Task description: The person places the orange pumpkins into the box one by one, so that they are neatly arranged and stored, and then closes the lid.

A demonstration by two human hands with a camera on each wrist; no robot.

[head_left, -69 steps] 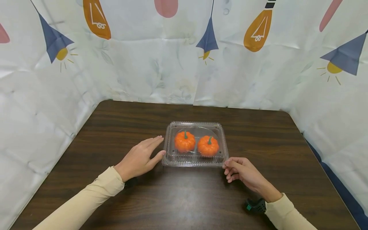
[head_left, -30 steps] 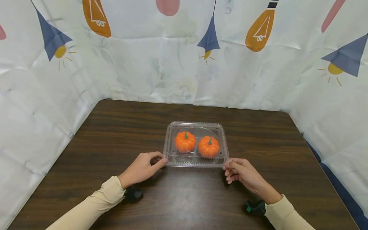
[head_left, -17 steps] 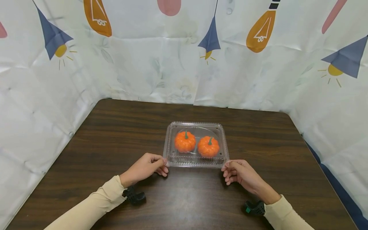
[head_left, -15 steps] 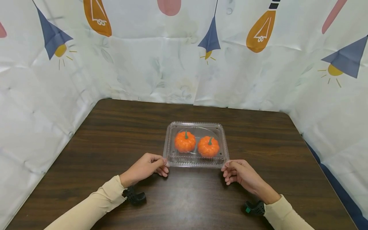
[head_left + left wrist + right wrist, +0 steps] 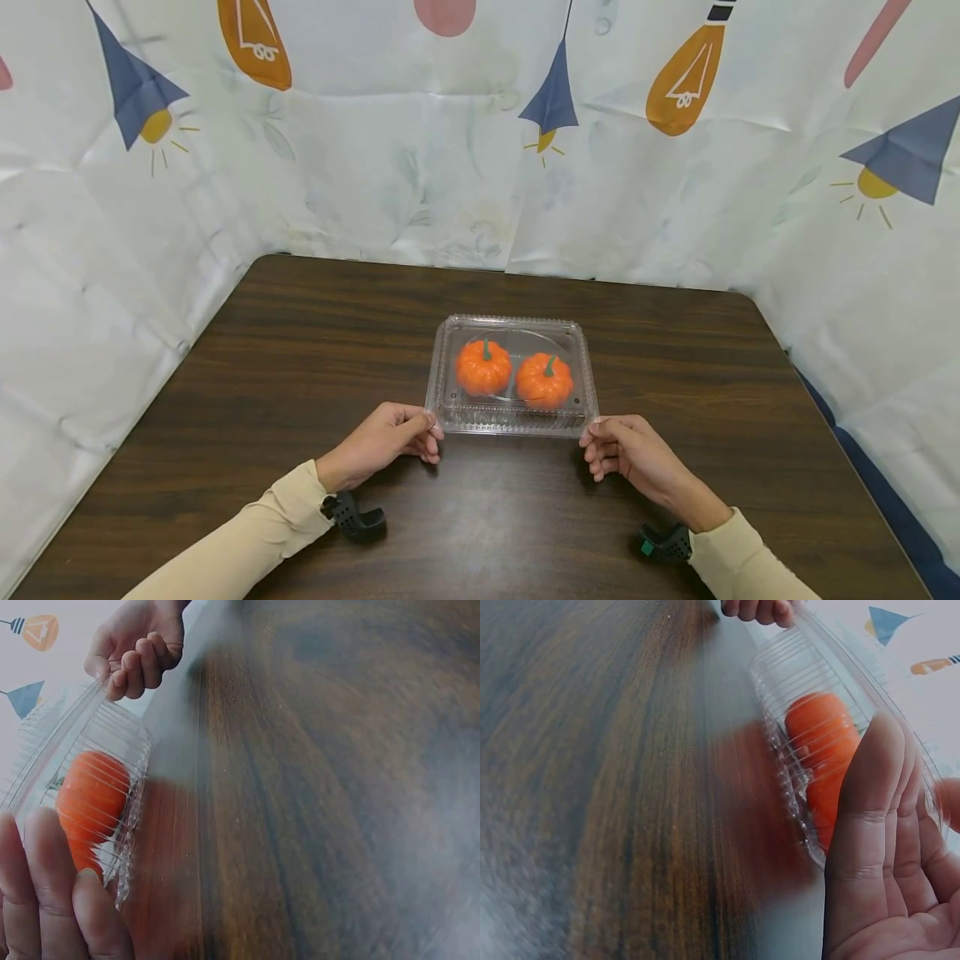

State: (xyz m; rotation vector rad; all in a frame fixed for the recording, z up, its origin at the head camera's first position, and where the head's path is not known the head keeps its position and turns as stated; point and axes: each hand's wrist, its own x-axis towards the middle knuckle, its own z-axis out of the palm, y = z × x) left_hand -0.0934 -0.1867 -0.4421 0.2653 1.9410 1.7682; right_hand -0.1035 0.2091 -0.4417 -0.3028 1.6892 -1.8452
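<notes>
A clear plastic clamshell box (image 5: 510, 423) rests near the middle of the table, its lid down. Inside lie two small orange pumpkins with green stems, a left pumpkin (image 5: 483, 368) and a right pumpkin (image 5: 544, 382). My left hand (image 5: 381, 444) pinches the front left corner of the rim between thumb and index finger, the other fingers curled loosely below. At the front right corner, my right hand (image 5: 636, 457) pinches the rim in the same way. The ribbed side wall (image 5: 124, 727) shows below the rim in the left wrist view.
The dark wood table (image 5: 315, 333) reaches back to a white curtain (image 5: 360, 183) printed with lamps and bulbs, which hangs on the left, back and right. Each wrist wears a black strap device, a left one (image 5: 356, 518) and a right one (image 5: 666, 542).
My left hand has gone from straight fingers beside the box's left edge to pinching its front left corner. My right hand keeps its pinch, and the box stays in place.
</notes>
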